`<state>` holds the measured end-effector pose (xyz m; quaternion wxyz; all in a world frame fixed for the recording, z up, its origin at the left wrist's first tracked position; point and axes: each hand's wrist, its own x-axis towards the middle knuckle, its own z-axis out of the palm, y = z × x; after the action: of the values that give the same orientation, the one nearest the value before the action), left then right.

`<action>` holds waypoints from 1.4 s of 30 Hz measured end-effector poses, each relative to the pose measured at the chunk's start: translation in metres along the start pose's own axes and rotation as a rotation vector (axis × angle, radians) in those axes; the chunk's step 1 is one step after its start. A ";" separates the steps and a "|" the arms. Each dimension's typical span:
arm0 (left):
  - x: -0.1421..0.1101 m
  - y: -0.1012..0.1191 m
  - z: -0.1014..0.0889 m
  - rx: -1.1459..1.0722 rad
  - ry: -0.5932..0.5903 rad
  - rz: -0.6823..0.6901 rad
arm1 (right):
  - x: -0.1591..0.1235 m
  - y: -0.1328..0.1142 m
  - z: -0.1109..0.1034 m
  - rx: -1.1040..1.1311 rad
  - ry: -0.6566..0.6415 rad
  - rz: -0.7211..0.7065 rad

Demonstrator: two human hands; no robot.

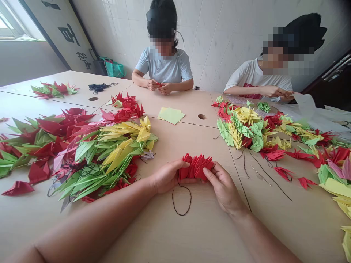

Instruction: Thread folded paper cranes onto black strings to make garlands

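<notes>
Between my two hands is a bunch of red folded-paper pieces (196, 166), packed close together in a row. My left hand (170, 176) grips its left end, thumb on top and fingers beneath. At the other end, my right hand (223, 184) pinches the paper with its thumb in front. A dark cord (190, 204) hangs from the bunch's left side and loops on the table below. The fingers under the bunch are partly hidden.
A large heap of folded paper (115, 146) lies left, and another (244, 124) right, with loose cords and a thin needle-like tool (261, 176). Flat paper squares (172, 115) lie ahead, near a table hole (202, 117). Two people (164, 62) sit opposite, hands busy.
</notes>
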<state>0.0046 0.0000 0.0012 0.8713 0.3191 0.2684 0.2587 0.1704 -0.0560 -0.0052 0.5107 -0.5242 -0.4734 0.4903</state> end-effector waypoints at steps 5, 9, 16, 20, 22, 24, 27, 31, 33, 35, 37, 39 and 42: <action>0.002 0.000 -0.002 -0.081 0.048 -0.015 | -0.001 0.001 0.001 0.046 0.010 -0.019; 0.002 -0.002 -0.002 -0.056 0.028 -0.021 | -0.002 0.001 0.002 0.039 -0.041 -0.023; 0.001 -0.002 -0.001 -0.023 -0.052 -0.040 | -0.001 0.000 0.004 0.041 -0.092 -0.032; 0.000 -0.001 -0.003 -0.051 -0.117 -0.033 | -0.002 -0.002 0.003 0.045 -0.124 -0.010; 0.000 -0.001 -0.003 -0.054 -0.116 -0.039 | -0.002 -0.003 0.002 0.022 -0.140 -0.007; 0.000 -0.001 -0.002 -0.050 -0.103 -0.048 | -0.002 -0.003 0.002 -0.002 -0.149 0.000; -0.001 -0.001 -0.001 -0.043 -0.078 -0.050 | -0.002 -0.003 0.002 -0.026 -0.153 0.009; -0.002 -0.001 0.001 -0.039 -0.063 -0.037 | -0.001 -0.002 0.003 -0.030 -0.144 -0.003; -0.003 -0.001 0.001 -0.035 -0.069 -0.022 | -0.001 -0.001 0.003 -0.038 -0.138 -0.005; -0.003 -0.001 0.001 -0.034 -0.067 -0.012 | -0.002 0.000 0.002 -0.043 -0.138 -0.004; -0.002 -0.001 0.002 -0.039 -0.051 -0.010 | -0.002 -0.001 0.002 -0.041 -0.144 -0.005; -0.002 -0.002 0.002 -0.040 -0.028 -0.010 | -0.002 -0.001 0.002 -0.040 -0.155 -0.007; -0.001 -0.004 0.001 -0.026 -0.004 -0.009 | -0.002 -0.002 0.002 -0.038 -0.165 -0.009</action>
<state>0.0059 -0.0034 -0.0008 0.8772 0.3069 0.2646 0.2575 0.1680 -0.0581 -0.0030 0.4622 -0.4894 -0.5254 0.5204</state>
